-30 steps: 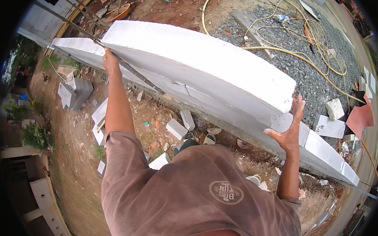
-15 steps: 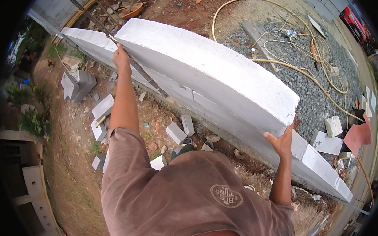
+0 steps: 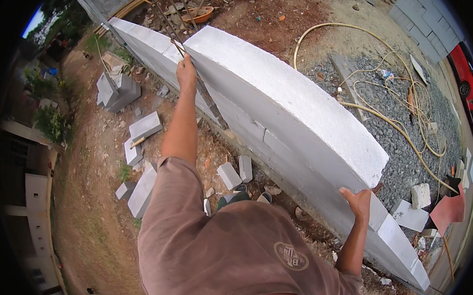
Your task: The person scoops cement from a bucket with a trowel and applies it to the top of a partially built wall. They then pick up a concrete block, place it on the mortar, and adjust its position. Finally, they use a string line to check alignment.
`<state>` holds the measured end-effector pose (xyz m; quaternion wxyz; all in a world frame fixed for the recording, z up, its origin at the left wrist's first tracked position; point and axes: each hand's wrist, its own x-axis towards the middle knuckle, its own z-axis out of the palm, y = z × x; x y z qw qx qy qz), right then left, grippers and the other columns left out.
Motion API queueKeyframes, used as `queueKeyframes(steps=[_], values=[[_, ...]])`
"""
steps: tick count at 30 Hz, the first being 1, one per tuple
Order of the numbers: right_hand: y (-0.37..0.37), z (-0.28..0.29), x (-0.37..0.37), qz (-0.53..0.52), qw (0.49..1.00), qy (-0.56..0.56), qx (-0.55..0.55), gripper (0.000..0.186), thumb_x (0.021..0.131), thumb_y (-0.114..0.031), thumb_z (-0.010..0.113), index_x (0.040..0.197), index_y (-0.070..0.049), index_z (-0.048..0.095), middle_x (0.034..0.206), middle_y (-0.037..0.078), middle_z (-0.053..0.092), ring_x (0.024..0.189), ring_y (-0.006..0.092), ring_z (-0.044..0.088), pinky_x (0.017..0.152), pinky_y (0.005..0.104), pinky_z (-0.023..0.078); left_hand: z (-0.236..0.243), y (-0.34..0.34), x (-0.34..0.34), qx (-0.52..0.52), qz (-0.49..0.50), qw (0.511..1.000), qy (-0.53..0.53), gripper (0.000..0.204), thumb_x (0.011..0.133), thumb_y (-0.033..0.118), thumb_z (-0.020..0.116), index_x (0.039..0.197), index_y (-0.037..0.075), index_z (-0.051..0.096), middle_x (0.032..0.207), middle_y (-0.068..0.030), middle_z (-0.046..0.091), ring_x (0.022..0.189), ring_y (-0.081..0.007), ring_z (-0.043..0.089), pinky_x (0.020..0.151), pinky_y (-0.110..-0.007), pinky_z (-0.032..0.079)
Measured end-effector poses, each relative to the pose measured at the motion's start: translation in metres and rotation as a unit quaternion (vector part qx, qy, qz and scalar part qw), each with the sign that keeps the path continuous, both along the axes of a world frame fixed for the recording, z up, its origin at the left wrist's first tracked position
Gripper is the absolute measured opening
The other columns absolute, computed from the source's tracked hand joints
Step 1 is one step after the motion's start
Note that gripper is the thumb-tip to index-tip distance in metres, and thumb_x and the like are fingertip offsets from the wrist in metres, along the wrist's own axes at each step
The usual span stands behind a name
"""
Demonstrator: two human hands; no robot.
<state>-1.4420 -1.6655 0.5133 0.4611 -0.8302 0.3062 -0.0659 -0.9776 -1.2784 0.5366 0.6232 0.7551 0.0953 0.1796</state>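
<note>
Though orange tub [image 3: 202, 15] shows contents poorly — right hand [image 3: 358, 203] grips block [image 3: 297, 92], left hand [image 3: 186, 75] unclear.

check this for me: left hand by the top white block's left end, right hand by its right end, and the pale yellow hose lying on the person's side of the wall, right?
One slip: the pale yellow hose lies beyond the wall, on the far side from the person, as the head view shows. The rest stands.

Outdoor building site [image 3: 94, 204]: block wall [image 3: 302, 163], gravel [image 3: 373, 133], loose blocks [image 3: 145, 125].
</note>
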Motion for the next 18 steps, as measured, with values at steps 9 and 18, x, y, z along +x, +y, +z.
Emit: queueKeyframes(steps=[9, 18], values=[[0.001, 0.004, 0.007, 0.009, 0.999, -0.036, -0.004, 0.079, 0.059, -0.023, 0.085, 0.121, 0.005, 0.044, 0.111, 0.016, 0.056, 0.101, 0.026, 0.053, 0.089, 0.0354, 0.041, -0.009, 0.009, 0.007, 0.004, -0.014, 1.0, 0.004, 0.053, 0.091, 0.045, 0.045, 0.099, -0.006, 0.06, 0.094, -0.0164, 0.062, 0.088, -0.0252, 0.056, 0.08, -0.035, 0.042], [0.006, 0.022, 0.012, -0.005, 1.0, 0.0, 0.022, 0.083, 0.058, -0.026, 0.086, 0.122, 0.005, 0.043, 0.116, 0.018, 0.054, 0.104, 0.0266, 0.052, 0.092, 0.035, 0.041, -0.031, 0.01, 0.026, -0.055, -0.037, 0.997, -0.033, 0.051, 0.089, 0.045, 0.048, 0.091, -0.004, 0.061, 0.084, -0.0101, 0.06, 0.078, -0.0192, 0.053, 0.074, -0.032, 0.042]])
